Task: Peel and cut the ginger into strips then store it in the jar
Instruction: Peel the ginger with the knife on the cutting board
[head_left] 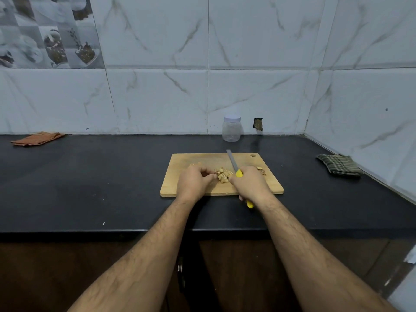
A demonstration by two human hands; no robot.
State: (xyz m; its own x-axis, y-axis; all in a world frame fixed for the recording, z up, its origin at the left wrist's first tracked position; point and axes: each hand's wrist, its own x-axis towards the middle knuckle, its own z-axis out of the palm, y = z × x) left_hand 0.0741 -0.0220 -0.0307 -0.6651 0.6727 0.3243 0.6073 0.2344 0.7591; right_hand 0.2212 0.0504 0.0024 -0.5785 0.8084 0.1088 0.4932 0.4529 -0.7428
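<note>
A wooden cutting board (193, 159) lies on the black counter. A small pile of cut ginger pieces (223, 174) sits at its middle. My left hand (194, 181) rests on the board with curled fingers, its fingertips at the left side of the ginger. My right hand (252, 184) grips the yellow handle of a knife (232, 162); the grey blade points away from me, just right of the ginger. A few peel scraps (261, 170) lie on the board's right side. A clear plastic jar (231, 129) with a white lid on stands behind the board by the wall.
An orange cloth (37, 138) lies at the far left of the black counter (90, 181). A green checked cloth (340, 165) lies at the right near the corner wall. The counter's front edge runs below my forearms.
</note>
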